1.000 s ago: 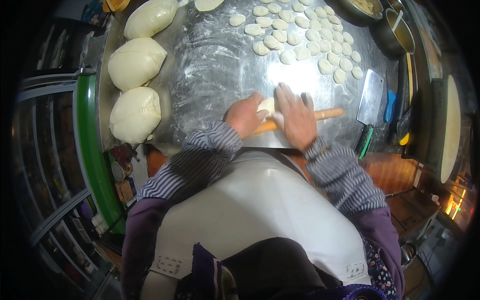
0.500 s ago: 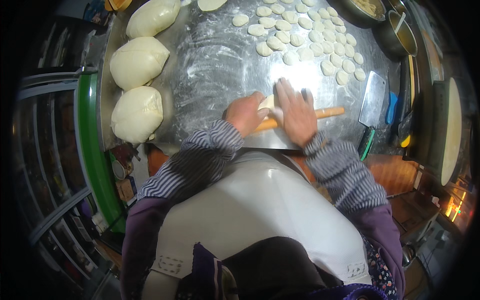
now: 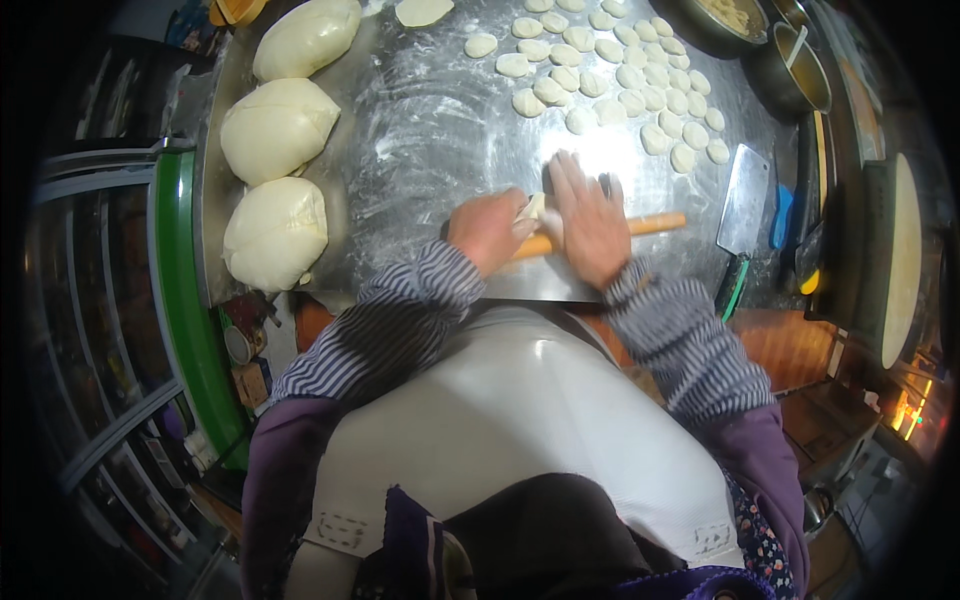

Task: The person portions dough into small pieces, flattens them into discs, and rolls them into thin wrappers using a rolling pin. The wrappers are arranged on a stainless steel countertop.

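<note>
My left hand is closed, pinching the edge of a small piece of dough between thumb and fingers. Beside it, my right hand lies flat with outstretched fingers, its palm over a wooden rolling pin. The pin's right end sticks out past that hand, and its left part shows between the two hands. Part of the dough piece is hidden by my fingers. Both hands are at the near edge of a floured metal worktop.
Many small flattened dough rounds lie beyond my right hand. Large dough lumps line the left side, and a flat dough piece lies at the back. At right are a cleaver, a blue-handled tool and metal bowls.
The dough piece between my hands shows narrower and more gathered at my left fingers. Both hands have shifted only slightly, and the rolling pin stays nearly in place.
</note>
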Tool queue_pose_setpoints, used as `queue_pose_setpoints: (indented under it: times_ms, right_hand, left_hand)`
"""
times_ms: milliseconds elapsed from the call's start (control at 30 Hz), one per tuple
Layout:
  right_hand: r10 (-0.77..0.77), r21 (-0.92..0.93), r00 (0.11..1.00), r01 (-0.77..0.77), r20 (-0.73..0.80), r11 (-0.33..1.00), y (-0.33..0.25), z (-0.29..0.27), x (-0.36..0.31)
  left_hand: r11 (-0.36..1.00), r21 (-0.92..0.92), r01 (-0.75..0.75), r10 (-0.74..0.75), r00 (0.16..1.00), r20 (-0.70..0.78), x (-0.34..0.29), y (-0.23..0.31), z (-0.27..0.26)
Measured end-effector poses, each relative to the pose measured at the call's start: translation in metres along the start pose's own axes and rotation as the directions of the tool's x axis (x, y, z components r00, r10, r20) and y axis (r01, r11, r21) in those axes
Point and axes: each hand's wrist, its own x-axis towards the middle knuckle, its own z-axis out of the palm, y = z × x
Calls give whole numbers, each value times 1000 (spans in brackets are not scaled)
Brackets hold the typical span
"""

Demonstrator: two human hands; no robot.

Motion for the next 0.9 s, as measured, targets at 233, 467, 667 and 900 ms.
queue_pose_setpoints:
  times_ms: [233, 467, 667, 900]
  right_hand:
    - [19, -2, 1000, -19, 14, 1000, -7, -4, -15]
    - [-77, 24, 996, 78, -42, 997, 0, 10, -37]
    - [-46, -61, 970, 32, -240, 998, -4, -3, 40]
    - [-130, 91, 991, 128, 21, 988, -11, -4, -56]
  left_hand:
    - [993, -78, -89, 75, 983, -169, 24, -12, -2]
    - [951, -262, 166, -167, 986, 16, -5, -11, 5]
    - [999, -26, -40, 35, 983, -179, 19, -5, 4]
    - [952, -304, -37, -27, 979, -203, 11, -15, 1]
